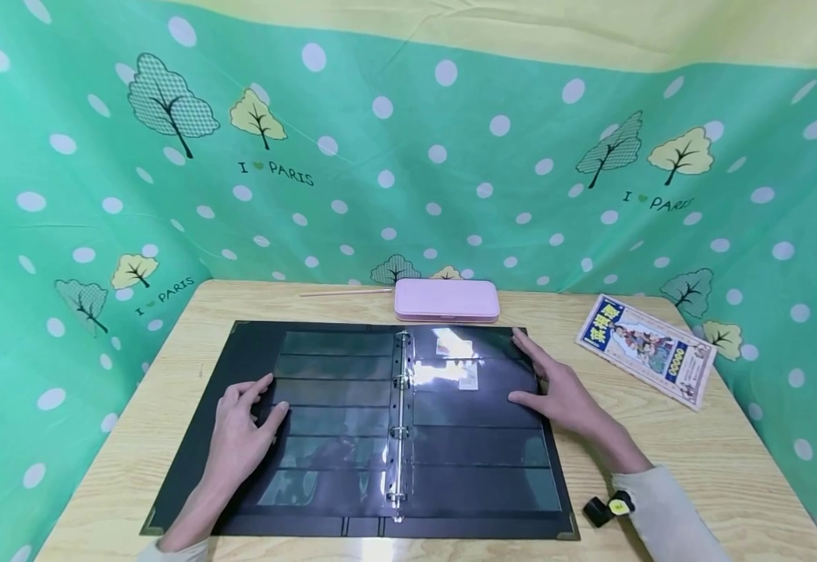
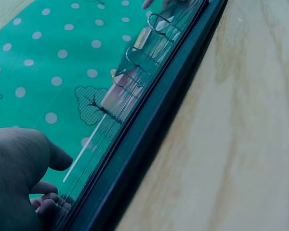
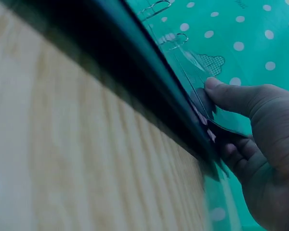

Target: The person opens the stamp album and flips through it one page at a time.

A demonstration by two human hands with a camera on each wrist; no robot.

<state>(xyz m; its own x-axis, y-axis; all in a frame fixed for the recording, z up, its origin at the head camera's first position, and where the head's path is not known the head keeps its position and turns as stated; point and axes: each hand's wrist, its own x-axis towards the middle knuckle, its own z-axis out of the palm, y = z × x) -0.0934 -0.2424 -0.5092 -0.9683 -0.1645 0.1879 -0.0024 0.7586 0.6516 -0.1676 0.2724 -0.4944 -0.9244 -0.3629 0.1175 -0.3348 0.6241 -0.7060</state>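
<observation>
A black ring-bound album (image 1: 190, 453) lies spread on the table, its clear-pocketed black pages on either side of metal rings (image 1: 399, 433). Two small pale stamp-like pieces, one of them (image 1: 468, 377) below the other, sit in the upper pockets of the right page (image 1: 478, 445). My left hand (image 1: 239, 433) rests at the outer edge of the left page (image 1: 334, 421), fingers relaxed. My right hand (image 1: 563, 390) holds the right page's outer edge near its top; in the right wrist view the thumb (image 3: 231, 98) is above the dark sheet and curled fingers are beneath.
Behind the album lies a pink case (image 1: 446, 300), with a thin stick (image 1: 345, 293) to its left. A printed booklet or packet (image 1: 647, 350) lies at the right. A small black object (image 1: 596, 511) sits by the right wrist. Green dotted cloth (image 1: 408, 156) surrounds the table.
</observation>
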